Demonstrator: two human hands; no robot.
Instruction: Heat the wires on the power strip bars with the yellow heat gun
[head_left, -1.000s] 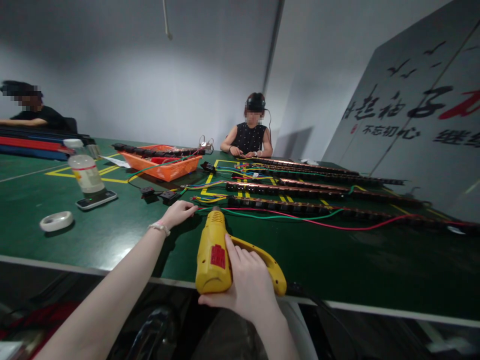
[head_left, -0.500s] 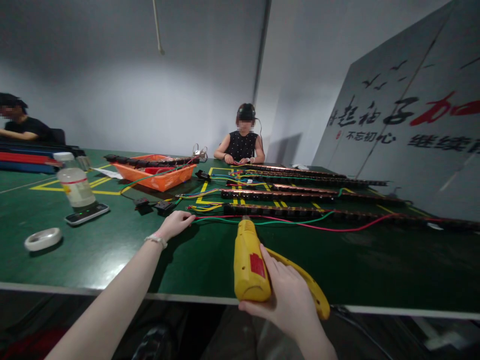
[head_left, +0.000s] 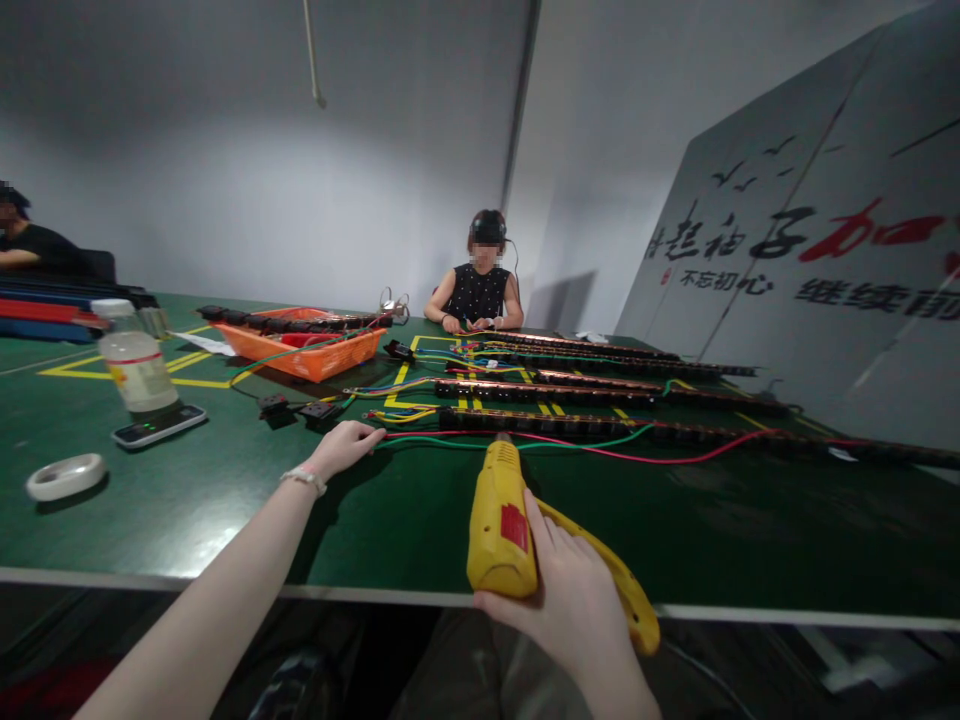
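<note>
My right hand [head_left: 570, 600] is wrapped around a yellow electric screwdriver [head_left: 501, 515] with a red label, its tip pointing away toward the nearest long black power strip [head_left: 570, 425] on the green table [head_left: 187, 500]. My left hand [head_left: 341, 447], with a bracelet at the wrist, rests on the table with fingers curled at the ends of red and green wires [head_left: 600, 445] running from that strip. Whether those fingers pinch a wire I cannot make out.
Several more long strips [head_left: 600, 375] with coloured wires lie beyond. An orange tray [head_left: 315, 350] stands at the left rear, a bottle [head_left: 135, 355] on a phone [head_left: 159, 424], and a white tape roll [head_left: 64, 475]. One person sits opposite, another at far left.
The yellow screwdriver and my right hand have shifted to the right and slightly forward toward the nearest strip. My left hand has stayed at the wire ends.
</note>
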